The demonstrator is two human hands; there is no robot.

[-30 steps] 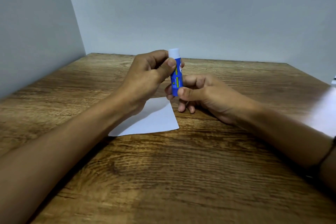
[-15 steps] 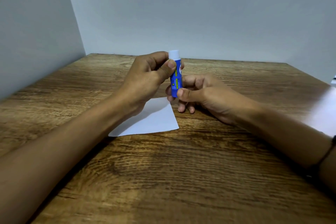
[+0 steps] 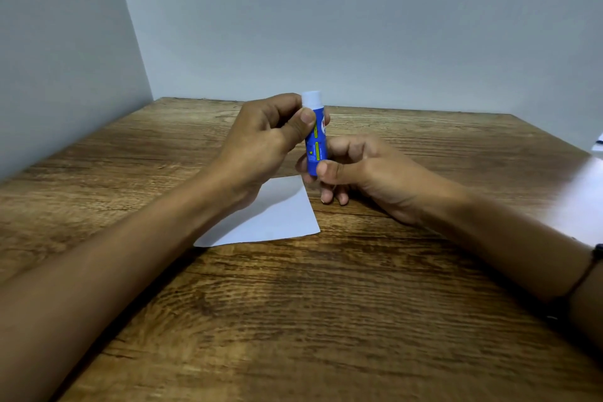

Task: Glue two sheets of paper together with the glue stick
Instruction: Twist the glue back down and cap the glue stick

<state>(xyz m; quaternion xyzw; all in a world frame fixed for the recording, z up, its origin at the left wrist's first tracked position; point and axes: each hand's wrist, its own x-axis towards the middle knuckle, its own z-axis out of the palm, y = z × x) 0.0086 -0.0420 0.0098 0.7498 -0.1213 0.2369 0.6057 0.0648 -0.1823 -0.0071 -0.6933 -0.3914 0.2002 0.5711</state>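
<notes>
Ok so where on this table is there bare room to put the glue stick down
The wooden table is bare in front, between the forearms and nearer than the white sheet. The far strip below the wall is bare too. The middle is crowded: left hand and right hand hold the glue stick there. Another sheet lies at the right edge.

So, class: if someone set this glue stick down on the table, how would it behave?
The glue stick looks like a smooth round tube, so on its side it would probably roll. Upright it is tall and narrow, so it would likely tip. It seems light, held by fingertips.
</notes>
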